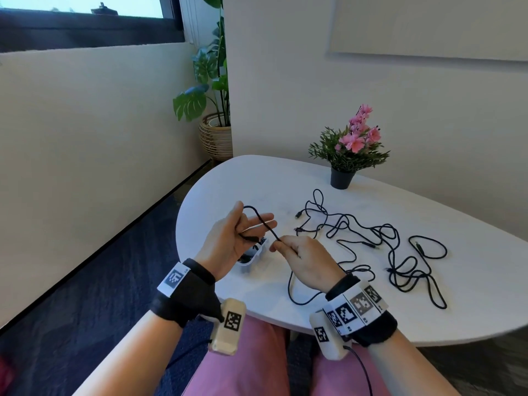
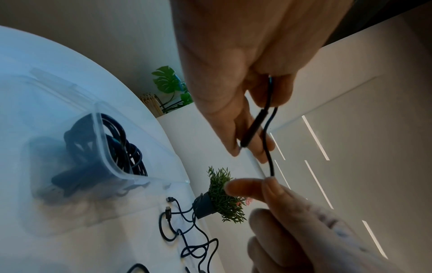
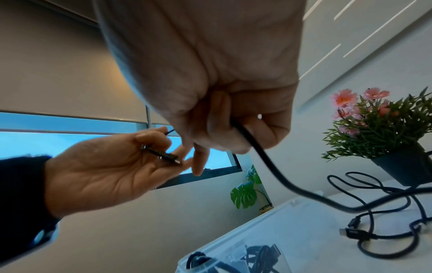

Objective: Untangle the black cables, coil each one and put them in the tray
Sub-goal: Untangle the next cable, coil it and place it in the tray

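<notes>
My left hand [image 1: 243, 231] is raised palm-up above the tray, its thumb pressing the plug [image 3: 163, 156] of a black cable [image 1: 264, 222] against its fingers. The cable loops over those fingers and runs to my right hand [image 1: 300, 258], which pinches it between thumb and forefinger just to the right. From there it hangs down to the table. A clear plastic tray [image 1: 258, 252] sits under my left hand with coiled black cable [image 2: 126, 153] inside. More black cables [image 1: 368, 230] lie tangled on the white table [image 1: 285, 178] to the right.
A black pot of pink flowers [image 1: 343, 178] stands at the back of the table, behind the tangle. Loose loops of cable [image 1: 414, 270] reach towards the table's right front. The table's left edge curves just beyond the tray. A large potted plant [image 1: 214, 132] stands in the corner.
</notes>
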The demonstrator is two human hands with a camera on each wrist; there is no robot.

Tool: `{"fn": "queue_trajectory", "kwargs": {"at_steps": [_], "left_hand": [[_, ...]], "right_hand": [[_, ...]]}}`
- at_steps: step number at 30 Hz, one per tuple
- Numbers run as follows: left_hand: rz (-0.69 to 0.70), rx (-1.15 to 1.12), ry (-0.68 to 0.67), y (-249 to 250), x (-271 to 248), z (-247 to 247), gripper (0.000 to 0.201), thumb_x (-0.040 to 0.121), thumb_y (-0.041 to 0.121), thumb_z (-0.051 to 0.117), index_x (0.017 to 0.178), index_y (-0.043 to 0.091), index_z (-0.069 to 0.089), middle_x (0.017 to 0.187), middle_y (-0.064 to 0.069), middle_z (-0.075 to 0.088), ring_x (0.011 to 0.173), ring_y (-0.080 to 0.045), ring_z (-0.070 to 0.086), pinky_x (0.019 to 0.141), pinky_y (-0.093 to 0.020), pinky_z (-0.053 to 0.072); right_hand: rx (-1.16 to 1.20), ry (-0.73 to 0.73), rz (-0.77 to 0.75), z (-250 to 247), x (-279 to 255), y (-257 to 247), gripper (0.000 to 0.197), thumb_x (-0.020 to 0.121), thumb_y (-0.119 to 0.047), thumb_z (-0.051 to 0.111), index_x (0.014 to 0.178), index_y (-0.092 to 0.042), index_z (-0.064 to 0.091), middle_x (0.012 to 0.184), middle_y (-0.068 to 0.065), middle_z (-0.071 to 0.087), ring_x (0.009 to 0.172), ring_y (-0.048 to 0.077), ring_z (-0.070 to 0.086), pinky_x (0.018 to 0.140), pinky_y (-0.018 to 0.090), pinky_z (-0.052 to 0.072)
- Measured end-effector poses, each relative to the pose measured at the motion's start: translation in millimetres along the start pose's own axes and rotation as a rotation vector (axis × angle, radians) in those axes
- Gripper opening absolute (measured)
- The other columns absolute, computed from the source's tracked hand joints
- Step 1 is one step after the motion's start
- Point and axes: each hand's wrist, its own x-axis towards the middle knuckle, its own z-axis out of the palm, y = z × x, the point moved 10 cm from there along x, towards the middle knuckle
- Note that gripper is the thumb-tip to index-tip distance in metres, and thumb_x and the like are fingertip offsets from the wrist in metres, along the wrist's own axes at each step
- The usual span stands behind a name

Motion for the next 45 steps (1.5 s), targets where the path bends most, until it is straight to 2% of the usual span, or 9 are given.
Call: {"fn": "queue_trajectory", "kwargs": {"at_steps": [4,9,17,21,25,29,32,39,45], "left_hand": [[-0.105,0.010,-0.042,-13,-1,-3,0.044,0.103,0.031,0.022,0.080,0.010,0.053,0.117,-0.020,0.066,0.108,-0.030,0.065,0.095,-0.041,0.043],[-0.038,0.068,-0.057,-14,0,0,0.042,0.103,0.030,0.023,0.091,0.008,0.056,0.124,-0.010,0.064,0.120,-0.021,0.057,0.094,-0.037,0.045],[0.013,-0.203,-0.127,-1,-4,18,0.031,0.095,0.015,0.021,0.069,0.013,0.038,0.130,-0.010,0.060,0.126,-0.020,0.053,0.103,-0.040,0.037],[0.045,-0.282,-0.136,3,-2,22,0.034,0.092,0.015,0.033,0.072,0.011,0.060,0.126,-0.008,0.063,0.120,-0.021,0.057,0.103,-0.039,0.039],[0.100,-0.108,-0.143,10,-1,15,0.032,0.091,0.018,0.045,0.107,0.012,0.072,0.121,-0.009,0.066,0.118,-0.018,0.059,0.101,-0.032,0.046],[0.161,-0.019,-0.049,12,-2,-2,0.030,0.073,0.023,0.065,0.099,0.012,0.075,0.110,-0.007,0.071,0.108,-0.020,0.065,0.085,-0.025,0.053],[0.146,0.031,-0.037,4,-5,-8,0.029,0.070,0.024,0.068,0.094,0.011,0.076,0.104,-0.011,0.072,0.099,-0.021,0.069,0.080,-0.026,0.055],[0.032,0.005,0.001,-9,-6,-7,0.043,0.071,0.006,0.066,0.105,0.010,0.041,0.087,-0.023,0.071,0.061,-0.024,0.068,0.056,-0.027,0.055],[-0.062,0.131,-0.195,-20,-10,9,0.030,0.086,0.019,0.053,0.113,0.004,0.053,0.079,-0.006,0.067,0.064,-0.014,0.062,0.078,-0.031,0.056]], "right_hand": [[0.053,0.114,-0.044,-20,0,-1,0.029,0.098,-0.032,0.044,0.085,-0.022,0.068,0.069,0.013,0.061,0.070,0.022,0.057,0.070,0.035,0.044],[0.052,0.152,-0.037,-25,0,-3,0.030,0.098,-0.033,0.044,0.081,-0.020,0.066,0.051,-0.003,0.036,0.052,0.014,0.040,0.054,0.029,0.032],[0.083,0.076,-0.046,-12,-2,-12,0.032,0.098,-0.030,0.044,0.080,-0.015,0.065,0.055,-0.004,0.043,0.055,0.015,0.045,0.057,0.029,0.036],[0.112,0.066,-0.004,-11,0,-12,0.033,0.100,-0.029,0.041,0.083,-0.014,0.065,0.055,-0.010,0.047,0.055,0.004,0.046,0.057,0.020,0.035],[0.152,0.125,0.050,-18,-2,-6,0.023,0.096,-0.035,0.048,0.101,-0.015,0.059,0.071,-0.003,0.058,0.063,0.008,0.054,0.059,0.017,0.038],[0.178,0.277,-0.024,-38,-5,-9,0.031,0.088,-0.028,0.061,0.117,-0.023,0.054,0.102,-0.003,0.053,0.081,0.005,0.057,0.069,0.010,0.041],[0.181,0.391,-0.189,-54,-7,-28,0.025,0.089,-0.019,0.062,0.112,-0.026,0.067,0.102,-0.002,0.052,0.089,0.001,0.054,0.076,0.003,0.036],[0.083,0.333,-0.351,-53,8,-50,0.017,0.085,-0.020,0.067,0.100,-0.025,0.074,0.093,-0.009,0.056,0.089,0.006,0.051,0.083,0.017,0.039],[-0.056,0.337,-0.428,-53,6,-59,0.011,0.082,-0.031,0.068,0.084,-0.022,0.075,0.091,-0.009,0.054,0.080,0.008,0.044,0.073,0.029,0.043]]}}
